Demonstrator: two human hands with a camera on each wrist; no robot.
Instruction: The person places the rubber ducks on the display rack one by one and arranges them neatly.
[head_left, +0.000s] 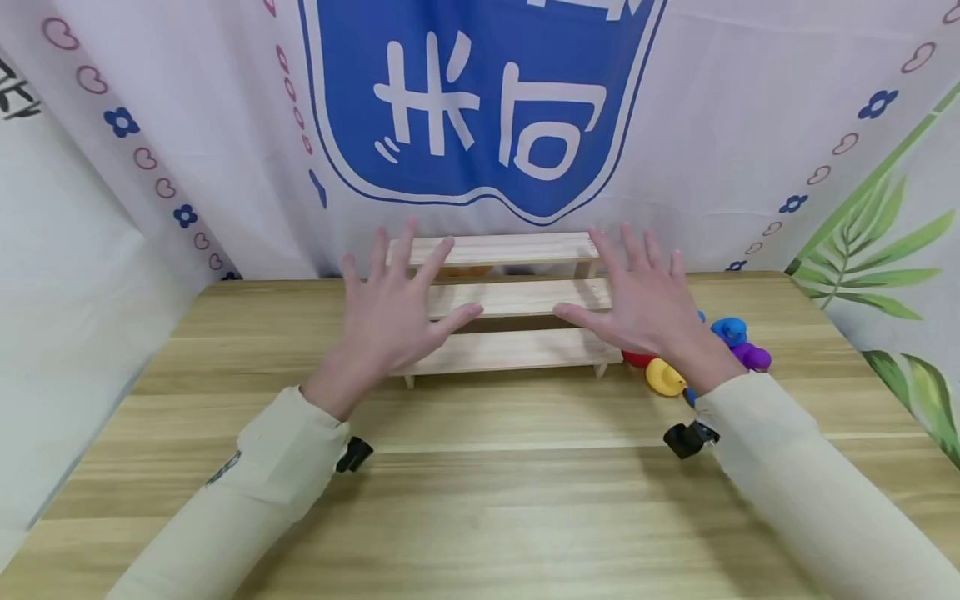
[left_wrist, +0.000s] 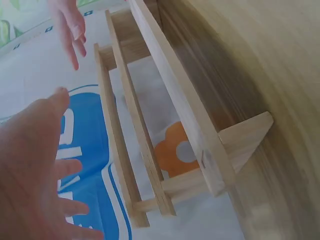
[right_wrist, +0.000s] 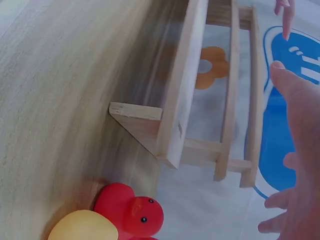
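A three-step wooden rack (head_left: pixel 517 350) stands at the back of the table, its steps rising toward the cloth. My left hand (head_left: pixel 393 312) is spread over the rack's left end, fingers straight and holding nothing. Over the right end my right hand (head_left: pixel 641 300) is spread the same way, its thumb pointing inward. Partly hidden under the right wrist are several rubber ducks: a yellow duck (head_left: pixel 664 377), a red duck (right_wrist: pixel 131 210), a blue duck (head_left: pixel 730 331) and a purple duck (head_left: pixel 752 357). The left wrist view shows the rack's side supports and open gaps between its steps.
A white cloth (head_left: pixel 247 167) with a blue printed emblem (head_left: pixel 480 108) hangs right behind the rack. An orange flower print (left_wrist: pixel 176 150) shows through the gaps. Wood-grain tabletop (head_left: pixel 480 508) stretches in front. Printed leaves (head_left: pixel 862 250) decorate the right-hand cloth.
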